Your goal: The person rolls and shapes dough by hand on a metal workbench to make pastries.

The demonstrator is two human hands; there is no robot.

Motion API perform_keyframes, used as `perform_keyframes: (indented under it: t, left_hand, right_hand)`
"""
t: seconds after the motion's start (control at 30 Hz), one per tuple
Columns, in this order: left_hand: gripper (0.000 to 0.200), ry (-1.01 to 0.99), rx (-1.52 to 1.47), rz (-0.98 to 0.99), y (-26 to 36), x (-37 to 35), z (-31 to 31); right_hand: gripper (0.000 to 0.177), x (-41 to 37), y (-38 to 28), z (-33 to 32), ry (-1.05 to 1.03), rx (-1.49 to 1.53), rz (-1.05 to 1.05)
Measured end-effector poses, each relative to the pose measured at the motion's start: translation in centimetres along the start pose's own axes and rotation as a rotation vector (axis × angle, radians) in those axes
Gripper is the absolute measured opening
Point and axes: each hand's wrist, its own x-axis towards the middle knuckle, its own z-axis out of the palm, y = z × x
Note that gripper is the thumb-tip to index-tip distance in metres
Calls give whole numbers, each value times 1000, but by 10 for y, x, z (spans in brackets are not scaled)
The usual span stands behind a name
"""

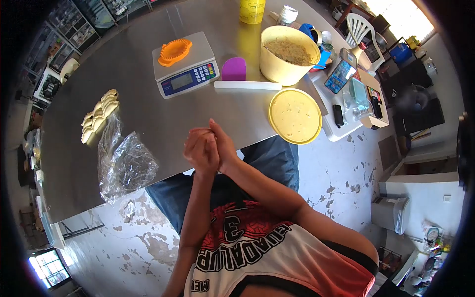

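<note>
My left hand (203, 151) and my right hand (225, 146) are pressed together at the front edge of the steel table (163, 116), fingers closed round each other; anything between the palms is hidden. Beyond them a white rolling stick (247, 85) lies beside a purple scraper (234, 69). An orange dough mold (174, 52) rests on the digital scale (190, 47). Several folded dough pieces (100, 115) sit at the left, next to crumpled clear plastic (129, 161). To the right stands a cream tub (283, 69) with filling, its round lid (295, 116) lying in front.
A yellow container (252, 11) and a white-capped jar (287, 15) stand at the far edge. At the right are a phone (340, 77) and a black object (338, 115) on a white surface (341, 131). A white chair (363, 34) is behind.
</note>
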Motion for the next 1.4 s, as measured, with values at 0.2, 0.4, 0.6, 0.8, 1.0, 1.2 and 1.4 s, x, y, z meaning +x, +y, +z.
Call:
perform_keyframes:
  t: [0.2, 0.4, 0.6, 0.8, 1.0, 1.2, 1.4]
  left_hand:
    - [20, 69, 99, 62, 9, 5, 7]
    - [14, -44, -40, 28, 36, 29, -15]
    - [10, -141, -12, 38, 24, 11, -14]
    - [8, -118, -14, 81, 21, 13, -20]
    - [8, -124, -22, 108, 21, 7, -23]
    - [8, -110, -14, 140, 14, -2, -19]
    - [9, -126, -31, 155, 19, 8, -21]
  right_hand:
    - [64, -1, 2, -3, -21, -44, -21]
    - [71, -1, -7, 5, -124, 137, 122]
    - [64, 3, 7, -19, -110, 113, 110]
    - [60, -2, 5, -2, -63, 72, 64]
    - [56, 8, 20, -31, -73, 109, 138]
    - [51, -1, 11, -13, 95, -50, 85]
    - [40, -5, 5, -1, 138, 51, 61]
